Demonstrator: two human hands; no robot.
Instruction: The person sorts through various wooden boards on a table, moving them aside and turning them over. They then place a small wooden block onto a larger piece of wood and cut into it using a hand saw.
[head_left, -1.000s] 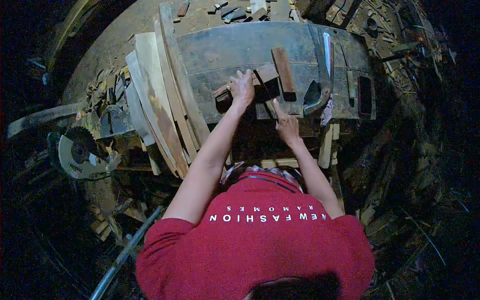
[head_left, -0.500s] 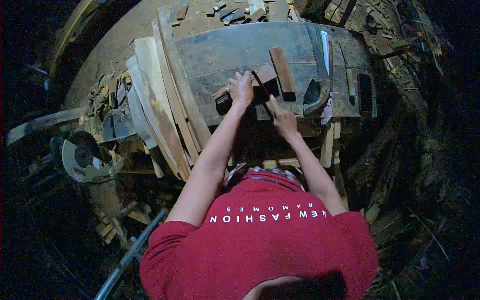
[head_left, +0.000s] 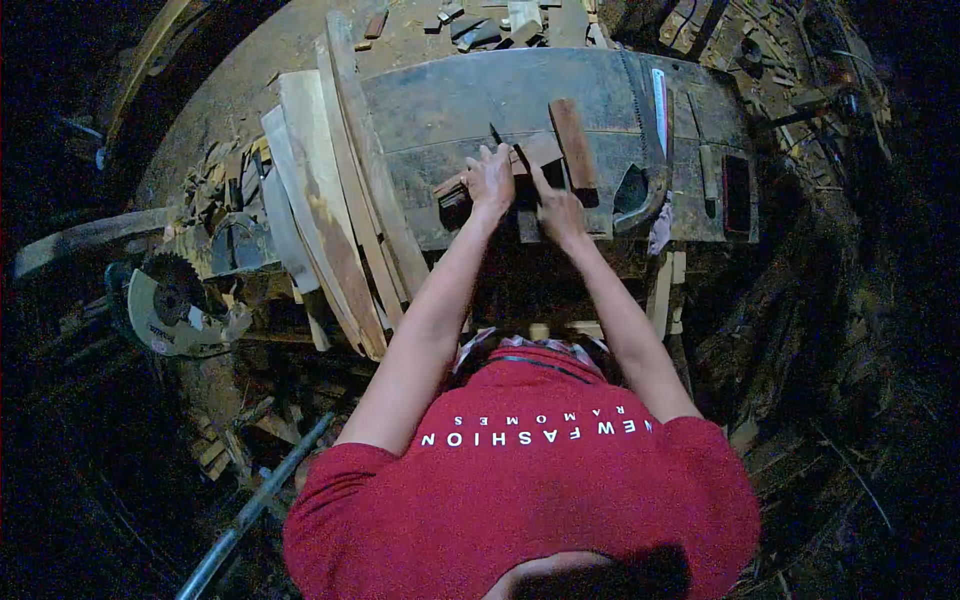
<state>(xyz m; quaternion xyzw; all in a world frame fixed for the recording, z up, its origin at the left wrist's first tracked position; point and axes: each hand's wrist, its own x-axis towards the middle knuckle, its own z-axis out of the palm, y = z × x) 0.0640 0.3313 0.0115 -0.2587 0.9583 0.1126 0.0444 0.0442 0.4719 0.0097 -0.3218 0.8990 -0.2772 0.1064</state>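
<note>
My left hand (head_left: 490, 185) presses down on a reddish-brown piece of wood (head_left: 541, 151) on the workbench, fingers spread over it. In my right hand (head_left: 561, 215) is a file (head_left: 523, 157) with a dark, narrow blade, its handle mostly inside my closed fingers. The blade lies across the wood beside my left hand, and its tip pokes out past the far edge. A brown wooden block (head_left: 572, 145) rests just right of the wood. What supports the wood underneath is partly hidden in shadow.
A handsaw (head_left: 659, 110) lies on the right of the workbench (head_left: 430, 100), near a dark phone-like rectangle (head_left: 736, 195). Long boards (head_left: 318, 180) lean along the left side. A circular saw (head_left: 168, 305) stands at far left. Wood scraps (head_left: 475, 35) litter the ground beyond.
My right hand has pushed the file forward and left across the wood, so its tip now shows beyond my left hand. The left hand stays on the wood. The whole view has shifted slightly.
</note>
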